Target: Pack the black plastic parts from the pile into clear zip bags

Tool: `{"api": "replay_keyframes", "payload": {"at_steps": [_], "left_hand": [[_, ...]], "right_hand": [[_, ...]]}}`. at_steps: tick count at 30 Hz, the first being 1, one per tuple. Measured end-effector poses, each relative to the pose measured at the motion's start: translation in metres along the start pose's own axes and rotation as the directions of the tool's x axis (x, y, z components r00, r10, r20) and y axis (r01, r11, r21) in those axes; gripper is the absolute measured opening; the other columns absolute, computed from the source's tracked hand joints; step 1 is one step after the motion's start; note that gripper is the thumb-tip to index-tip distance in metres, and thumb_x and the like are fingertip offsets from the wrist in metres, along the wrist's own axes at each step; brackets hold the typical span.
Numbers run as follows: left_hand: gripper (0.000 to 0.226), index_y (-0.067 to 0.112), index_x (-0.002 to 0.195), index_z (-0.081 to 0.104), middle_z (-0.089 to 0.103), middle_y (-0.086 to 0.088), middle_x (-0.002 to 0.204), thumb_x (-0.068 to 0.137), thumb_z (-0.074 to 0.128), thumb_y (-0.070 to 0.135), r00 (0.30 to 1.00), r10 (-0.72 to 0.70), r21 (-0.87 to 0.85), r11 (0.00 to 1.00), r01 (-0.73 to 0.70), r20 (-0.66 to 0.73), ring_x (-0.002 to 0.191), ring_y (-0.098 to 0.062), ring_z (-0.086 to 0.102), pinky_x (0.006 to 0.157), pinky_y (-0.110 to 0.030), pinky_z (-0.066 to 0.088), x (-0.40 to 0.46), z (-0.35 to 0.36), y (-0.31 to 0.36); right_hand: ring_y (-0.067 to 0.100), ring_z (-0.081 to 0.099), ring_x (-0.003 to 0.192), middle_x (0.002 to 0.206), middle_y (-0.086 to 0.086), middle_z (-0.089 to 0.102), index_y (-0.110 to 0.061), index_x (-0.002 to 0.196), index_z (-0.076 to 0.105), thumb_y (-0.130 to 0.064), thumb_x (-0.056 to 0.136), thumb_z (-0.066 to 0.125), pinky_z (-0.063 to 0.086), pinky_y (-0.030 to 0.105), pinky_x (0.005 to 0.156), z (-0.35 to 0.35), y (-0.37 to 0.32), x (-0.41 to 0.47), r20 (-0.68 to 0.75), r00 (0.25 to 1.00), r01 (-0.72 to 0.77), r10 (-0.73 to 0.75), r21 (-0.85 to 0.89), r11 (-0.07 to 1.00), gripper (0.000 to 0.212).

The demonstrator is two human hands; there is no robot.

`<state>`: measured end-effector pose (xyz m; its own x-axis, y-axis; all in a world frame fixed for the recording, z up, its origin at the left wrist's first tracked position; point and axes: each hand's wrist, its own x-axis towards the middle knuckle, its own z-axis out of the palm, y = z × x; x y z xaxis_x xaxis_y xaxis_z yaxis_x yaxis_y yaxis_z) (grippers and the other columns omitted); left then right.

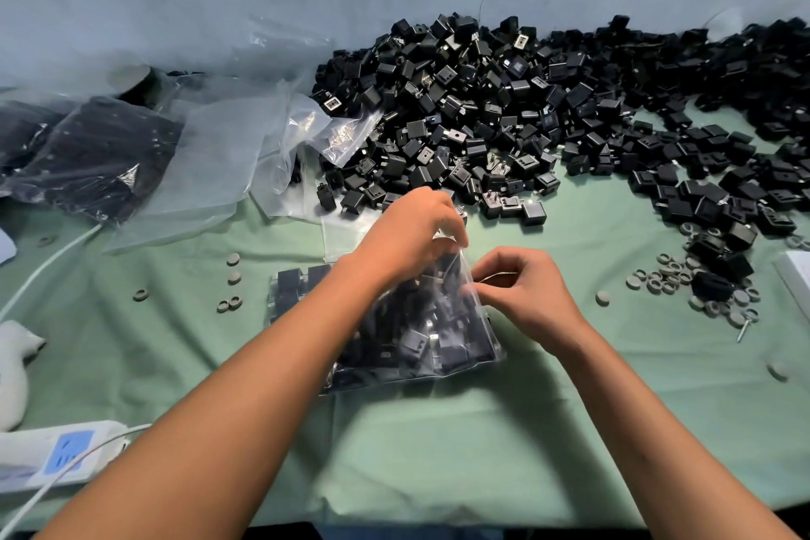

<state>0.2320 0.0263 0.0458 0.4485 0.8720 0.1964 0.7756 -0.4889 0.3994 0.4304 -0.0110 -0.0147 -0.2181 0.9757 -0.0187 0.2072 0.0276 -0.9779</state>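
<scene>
Far left, on the green counter (438,452): a white power strip (57,454) at the near edge; behind it, filled bags (87,153) of black parts, lying flat, with empty clear bags (219,153) heaped just beside them.

Left hand (412,232): reached forward over the work, fingers curled down and pinching the top edge of the zip bag (420,333) at its left side.

Centre: the zip bag, clear, lay on the counter between the two forearms, well filled with black plastic parts, mouth pointing away toward the pile.

Right hand (521,289): knuckles up, fingers curled, thumb and forefinger pinching the same mouth at its right side.

Step judged in hand: closing the filled bag. The next move would call for pressing the zip strip together along its whole width, keeping parts clear of the seal; whether the strip was already partly closed could not be told.

Rear and right: the pile (548,110) of loose black parts, spread against the wall and well apart from the bag's mouth. Near right: small grey rings (670,274), scattered.
</scene>
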Motion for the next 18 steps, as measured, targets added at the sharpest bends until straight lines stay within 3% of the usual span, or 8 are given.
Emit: {"api": "replay_keyframes", "payload": {"at_steps": [5, 9, 12, 16, 18], "left_hand": [[0.007, 0.025, 0.09, 0.081, 0.066, 0.007, 0.098, 0.087, 0.08, 0.019, 0.998, 0.026, 0.011, 1.0, -0.027, 0.056, 0.096, -0.013, 0.055, 0.088, -0.037, 0.048, 0.006, -0.003, 0.003], [0.007, 0.025, 0.089, 0.081, 0.067, 0.006, 0.098, 0.086, 0.08, 0.019, 0.999, 0.032, 0.018, 0.999, -0.033, 0.044, 0.097, -0.015, 0.057, 0.088, -0.038, 0.048, 0.007, -0.002, 0.002], [0.006, 0.025, 0.089, 0.081, 0.067, 0.006, 0.097, 0.086, 0.08, 0.019, 0.998, 0.043, 0.016, 0.999, -0.043, 0.038, 0.096, -0.014, 0.056, 0.087, -0.038, 0.048, 0.007, -0.001, 0.002], [0.009, 0.025, 0.087, 0.08, 0.066, 0.007, 0.094, 0.085, 0.081, 0.016, 0.999, 0.052, 0.004, 0.999, -0.052, 0.004, 0.09, -0.01, 0.052, 0.084, -0.036, 0.048, 0.005, 0.001, -0.001], [0.009, 0.023, 0.087, 0.081, 0.064, 0.008, 0.093, 0.085, 0.081, 0.015, 0.999, 0.049, -0.002, 0.999, -0.049, -0.007, 0.089, -0.009, 0.052, 0.084, -0.036, 0.048, 0.004, 0.003, -0.001]], "right_hand": [[0.027, 0.07, 0.07, 0.078, 0.019, 0.074, -0.005, 0.076, 0.071, 0.001, 0.075, 0.087, 0.06, 0.048, 0.073, 0.006, -0.002, 0.001, 0.065, 0.995, -0.077, 0.074, 0.048, 0.996, 0.016], [0.037, 0.076, 0.081, 0.087, 0.03, 0.073, -0.001, 0.084, 0.066, 0.005, 0.088, 0.075, 0.064, 0.044, 0.076, 0.006, -0.007, 0.0, 0.066, 0.991, -0.129, 0.12, 0.171, 0.977, 0.011], [0.042, 0.076, 0.085, 0.09, 0.03, 0.073, 0.004, 0.09, 0.061, 0.008, 0.093, 0.066, 0.065, 0.04, 0.075, 0.012, -0.011, -0.001, 0.131, 0.98, -0.175, 0.148, 0.229, 0.958, 0.007], [0.045, 0.076, 0.082, 0.092, 0.033, 0.072, 0.003, 0.096, 0.055, 0.01, 0.1, 0.051, 0.065, 0.04, 0.073, 0.008, -0.015, 0.0, 0.09, 0.978, -0.209, 0.19, 0.3, 0.931, 0.009], [0.044, 0.076, 0.082, 0.087, 0.029, 0.071, 0.003, 0.096, 0.055, 0.01, 0.101, 0.047, 0.065, 0.038, 0.069, 0.018, -0.016, -0.002, 0.156, 0.966, -0.243, 0.204, 0.289, 0.926, 0.012]]}}
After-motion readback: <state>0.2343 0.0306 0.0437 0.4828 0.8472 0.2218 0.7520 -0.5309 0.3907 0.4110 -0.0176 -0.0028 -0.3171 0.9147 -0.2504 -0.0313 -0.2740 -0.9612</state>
